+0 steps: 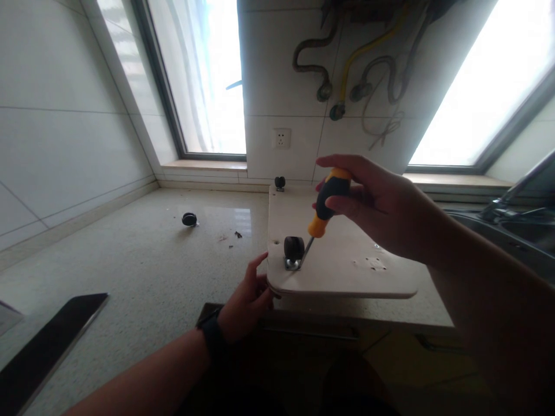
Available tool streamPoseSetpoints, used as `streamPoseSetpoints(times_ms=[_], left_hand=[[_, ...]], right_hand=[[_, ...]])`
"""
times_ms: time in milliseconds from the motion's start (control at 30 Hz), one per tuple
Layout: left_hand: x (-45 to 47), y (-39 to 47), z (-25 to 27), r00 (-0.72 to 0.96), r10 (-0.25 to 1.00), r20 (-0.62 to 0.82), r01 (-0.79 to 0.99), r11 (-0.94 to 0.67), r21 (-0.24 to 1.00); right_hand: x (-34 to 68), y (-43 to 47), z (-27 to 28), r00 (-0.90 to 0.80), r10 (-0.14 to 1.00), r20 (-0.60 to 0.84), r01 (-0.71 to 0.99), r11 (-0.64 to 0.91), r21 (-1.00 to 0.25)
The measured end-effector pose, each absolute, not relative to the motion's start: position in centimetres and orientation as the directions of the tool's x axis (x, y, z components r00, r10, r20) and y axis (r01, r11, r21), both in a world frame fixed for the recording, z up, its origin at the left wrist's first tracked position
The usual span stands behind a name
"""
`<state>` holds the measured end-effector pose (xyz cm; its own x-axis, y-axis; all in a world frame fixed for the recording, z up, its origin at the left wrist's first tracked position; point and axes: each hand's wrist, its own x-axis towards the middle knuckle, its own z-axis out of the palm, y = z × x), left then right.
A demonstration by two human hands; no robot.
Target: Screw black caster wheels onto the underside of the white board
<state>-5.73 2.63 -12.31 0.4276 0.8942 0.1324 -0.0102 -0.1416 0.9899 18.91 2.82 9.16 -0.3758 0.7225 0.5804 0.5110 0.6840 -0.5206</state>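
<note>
My right hand (368, 199) is closed around the yellow and black handle of a screwdriver (333, 193). Its shaft slants down to the metal plate of a black caster wheel (294, 248), at the near left corner of a pale board (329, 271). The exact spot the tip touches is too small to make out. My left hand (250, 294) grips the board's near left corner from the side, with some fingers hidden under the edge. A second caster wheel (280, 183) stands at the board's far left corner. Small holes show at the board's right part.
A loose caster wheel (189, 219) lies on the speckled countertop (173, 271), left of the board, near several small dark screws (238, 234). A black flat panel (56, 341) is at the lower left. At right is a sink (520, 231) with a faucet (498, 208). Pipes (347, 69) hang on the wall.
</note>
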Motion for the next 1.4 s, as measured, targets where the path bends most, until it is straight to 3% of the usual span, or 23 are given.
streamPoseSetpoints(times_ms=[133,267,500,833,933,1000,1133,1233,1300,1400], left_hand=[[-5.7,2.5,-12.2,0.417,0.898,0.142,-0.018,-0.148,0.989],[-5.8,2.5,-12.2,0.424,0.896,0.133,-0.011,-0.142,0.99],[-5.7,2.4,-12.2,0.422,0.899,0.117,0.002,-0.13,0.991],[-6.4,2.8,-12.1,0.45,0.881,0.145,0.079,-0.201,0.976],[-6.8,3.0,-12.0,0.453,0.881,0.138,0.112,-0.21,0.971],[-7.1,3.2,-12.0,0.45,0.881,0.146,0.121,-0.222,0.968],[-7.5,3.5,-11.6,0.39,0.887,0.248,0.135,-0.321,0.937],[-7.5,3.7,-10.2,0.282,0.901,0.329,0.2,-0.391,0.898],[-7.2,3.7,-8.9,0.228,0.889,0.396,0.282,-0.45,0.848],[-6.4,3.7,-6.4,0.212,0.834,0.51,0.39,-0.551,0.738]], right_hand=[[18.0,2.9,8.8,-0.253,0.717,0.649,0.596,0.644,-0.479],[17.9,3.5,8.6,-0.235,0.702,0.673,0.632,0.636,-0.443],[19.9,4.9,9.8,-0.493,0.732,0.47,0.312,0.653,-0.691],[17.7,4.1,10.1,-0.196,0.712,0.674,0.606,0.628,-0.487],[17.7,4.1,10.1,-0.215,0.7,0.681,0.694,0.6,-0.398],[18.1,4.1,10.1,-0.296,0.705,0.644,0.661,0.638,-0.395],[18.9,3.9,10.3,-0.498,0.681,0.537,0.426,0.731,-0.533],[18.6,3.7,10.5,-0.502,0.692,0.519,0.343,0.71,-0.615],[18.2,3.6,10.5,-0.406,0.712,0.573,0.411,0.702,-0.581],[17.7,3.5,10.4,-0.238,0.67,0.704,0.62,0.662,-0.42]])
